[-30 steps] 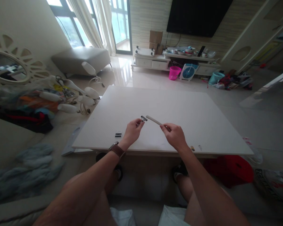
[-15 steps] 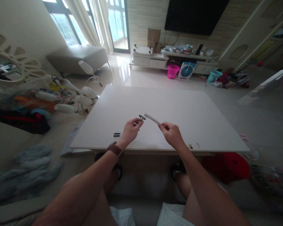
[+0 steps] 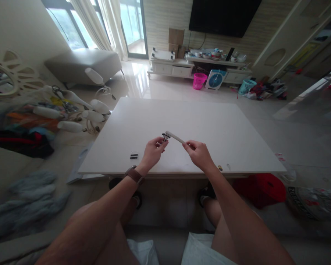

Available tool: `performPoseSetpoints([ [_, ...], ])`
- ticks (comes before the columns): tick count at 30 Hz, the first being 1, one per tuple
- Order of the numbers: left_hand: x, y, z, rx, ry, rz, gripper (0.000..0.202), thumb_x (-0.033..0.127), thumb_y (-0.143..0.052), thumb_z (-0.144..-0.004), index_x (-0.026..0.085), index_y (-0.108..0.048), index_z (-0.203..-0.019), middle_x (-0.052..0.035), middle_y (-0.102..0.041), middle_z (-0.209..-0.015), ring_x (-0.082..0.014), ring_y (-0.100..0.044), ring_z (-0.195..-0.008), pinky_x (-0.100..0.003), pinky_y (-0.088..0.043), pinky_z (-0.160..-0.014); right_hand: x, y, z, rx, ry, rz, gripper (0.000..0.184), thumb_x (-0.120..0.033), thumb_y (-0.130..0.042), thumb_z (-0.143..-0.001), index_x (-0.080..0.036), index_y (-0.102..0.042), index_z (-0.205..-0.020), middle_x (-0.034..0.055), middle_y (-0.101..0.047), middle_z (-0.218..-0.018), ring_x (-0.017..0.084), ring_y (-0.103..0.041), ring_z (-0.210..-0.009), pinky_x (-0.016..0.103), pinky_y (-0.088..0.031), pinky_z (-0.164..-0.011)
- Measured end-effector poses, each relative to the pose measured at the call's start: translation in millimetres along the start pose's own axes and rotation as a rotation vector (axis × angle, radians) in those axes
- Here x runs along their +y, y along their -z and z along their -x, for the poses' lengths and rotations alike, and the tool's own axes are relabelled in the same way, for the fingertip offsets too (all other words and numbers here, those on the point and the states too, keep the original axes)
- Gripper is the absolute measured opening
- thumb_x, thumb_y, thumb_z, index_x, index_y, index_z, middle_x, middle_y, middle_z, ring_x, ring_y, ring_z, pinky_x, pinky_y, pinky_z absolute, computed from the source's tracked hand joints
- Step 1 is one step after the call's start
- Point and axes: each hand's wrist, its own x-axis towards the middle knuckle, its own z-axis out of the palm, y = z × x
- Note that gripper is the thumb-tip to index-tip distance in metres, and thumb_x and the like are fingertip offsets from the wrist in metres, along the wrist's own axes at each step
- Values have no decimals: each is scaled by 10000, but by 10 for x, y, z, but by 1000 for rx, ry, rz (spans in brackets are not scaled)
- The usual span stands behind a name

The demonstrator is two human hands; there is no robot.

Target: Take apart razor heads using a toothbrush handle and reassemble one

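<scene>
My left hand (image 3: 153,151) is closed on a razor (image 3: 166,136), whose dark and silver head points up and away from me. From my right hand (image 3: 198,152) a slim grey stick (image 3: 175,137) with a rounded tip reaches leftward. Its far end lies over or against the razor's head; whether they touch, I cannot tell. Both hands are above the white table (image 3: 179,117), near its front edge. To the left of my left hand, a small clear case with dark strips (image 3: 134,156) lies on the tabletop.
By my right forearm, a small yellow and black item (image 3: 220,168) and a small clear piece (image 3: 228,166) lie close to the table's edge. A red stool-like object (image 3: 264,189) stands at the lower right. Lamp arms with white shades (image 3: 92,116) crowd the table's left side.
The stick's tip has moved left, from just beside the razor's head to over it. Both hands keep their grip. The whole view has shifted slightly.
</scene>
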Motion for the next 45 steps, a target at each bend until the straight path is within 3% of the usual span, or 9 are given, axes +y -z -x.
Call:
performPoseSetpoints([
  [8, -15, -20, -26, 52, 28, 109, 359, 486, -726, -765, 152, -708, -895, 3, -594, -711, -92, -570, -566, -218, -466, -530, 26, 43, -21, 23, -35, 140, 280, -433, -575, -902, -236, -738, -790, 13, -674, -691, 137, -528, -607, 269, -293, -588],
  [13, -35, -32, -16, 12, 36, 65, 360, 487, -702, -786, 147, -707, -904, -2, -591, -702, -91, -553, -538, -211, -415, -465, 8, 27, -11, 60, 7, 67, 326, -451, -547, -925, -212, -730, -799, 17, -662, -675, 139, -537, -621, 262, -323, -600],
  [19, -5, -90, 34, -62, 35, 41, 319, 463, -689, -806, 155, -706, -886, -10, -608, -732, -87, -551, -550, -203, -382, -449, 5, -38, -2, 10, 24, 85, 306, -439, -545, -929, -227, -746, -836, 19, -699, -737, 138, -553, -635, 264, -320, -602],
  [28, -30, 15, -36, 63, 18, 67, 347, 483, -711, -786, 156, -716, -904, -8, -602, -721, -89, -541, -552, -207, -382, -453, 1, 60, -13, 48, -56, 155, 283, -438, -577, -897, -241, -761, -810, 24, -714, -731, 154, -581, -648, 272, -327, -600],
  [38, 33, -32, 19, -33, 23, 53, 397, 545, -718, -759, 167, -737, -878, -10, -603, -677, -89, -496, -530, -216, -358, -460, 22, -13, -12, 38, -6, 78, 308, -445, -570, -907, -219, -765, -829, 35, -705, -719, 159, -586, -656, 267, -361, -618],
  [45, 98, -78, 87, -112, 26, 10, 319, 457, -683, -805, 167, -764, -910, -9, -601, -680, -87, -484, -537, -216, -351, -474, 14, -44, -15, 30, 7, 60, 345, -472, -553, -917, -208, -760, -839, 36, -697, -715, 148, -563, -636, 262, -337, -602],
])
